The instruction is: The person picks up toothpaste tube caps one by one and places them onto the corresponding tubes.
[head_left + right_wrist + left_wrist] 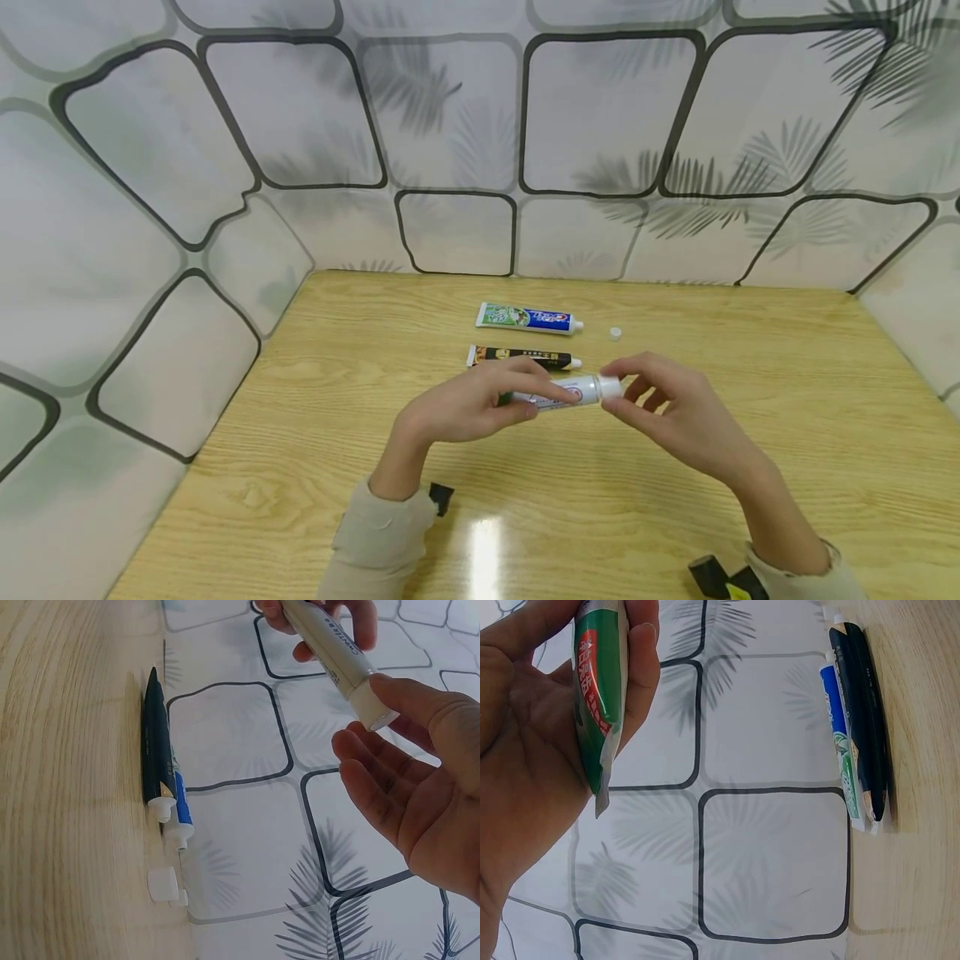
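Note:
A white and green toothpaste tube [555, 393] is held nearly level above the table. My left hand [468, 402] grips its body, fingers over the top and thumb below. In the left wrist view its green end [601, 697] hangs down past the palm. My right hand [686, 412] pinches the white cap [369, 705] between thumb and fingertips; the cap sits at the tube's end. Just beyond the hands lies a black toothpaste tube [536, 358], partly covered by the left hand in the head view. Its nozzle [162, 810] is bare.
Farther back lies a green and blue toothpaste tube [525, 318], also uncapped. Loose white caps, one larger cap [162, 885] and one smaller cap [182, 898], rest near the nozzles. A patterned wall covering [457, 233] rises behind the wooden table [300, 433].

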`<state>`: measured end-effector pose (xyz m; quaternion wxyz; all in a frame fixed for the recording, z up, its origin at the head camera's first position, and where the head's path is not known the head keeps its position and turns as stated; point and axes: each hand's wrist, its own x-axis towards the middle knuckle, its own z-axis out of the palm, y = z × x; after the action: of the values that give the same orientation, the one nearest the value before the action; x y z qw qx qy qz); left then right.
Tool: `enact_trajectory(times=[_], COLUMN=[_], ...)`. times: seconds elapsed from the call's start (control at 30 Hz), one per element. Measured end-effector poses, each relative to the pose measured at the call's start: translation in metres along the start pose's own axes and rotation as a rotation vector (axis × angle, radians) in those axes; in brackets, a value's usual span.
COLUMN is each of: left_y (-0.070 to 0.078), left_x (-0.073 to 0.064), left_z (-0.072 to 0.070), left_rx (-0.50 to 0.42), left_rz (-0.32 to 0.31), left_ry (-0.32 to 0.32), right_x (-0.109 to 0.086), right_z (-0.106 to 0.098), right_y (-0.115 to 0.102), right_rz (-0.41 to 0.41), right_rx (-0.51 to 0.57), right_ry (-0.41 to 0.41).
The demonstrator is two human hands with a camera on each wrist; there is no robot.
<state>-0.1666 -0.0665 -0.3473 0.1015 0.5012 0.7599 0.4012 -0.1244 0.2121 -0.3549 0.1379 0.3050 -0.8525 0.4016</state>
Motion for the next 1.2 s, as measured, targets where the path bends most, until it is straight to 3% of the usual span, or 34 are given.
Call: enact_trajectory(times=[0.47,0.8,1.2], left_y=[0.0009,-0.0002,-0.0012], left_x=[0.0002,0.0006,0.0005], left_z=[0.0005,0.0004,-0.0007], left_rx=[0.001,-0.007,-0.016], left_rz=[-0.001,0.008,0.001], left_ry=[-0.009,-0.012,-0.012], right_x=[-0.0012,-0.0017,-0.0001], right_z=[0.0006,-0.0004,0.0007], right_y=[0.0034,0.0040,0.0030], right_rz=[0.055,0.026,0.028], right_rx=[-0.008,0.028,-0.009], right_ry=[-0.004,0.004,-0.001])
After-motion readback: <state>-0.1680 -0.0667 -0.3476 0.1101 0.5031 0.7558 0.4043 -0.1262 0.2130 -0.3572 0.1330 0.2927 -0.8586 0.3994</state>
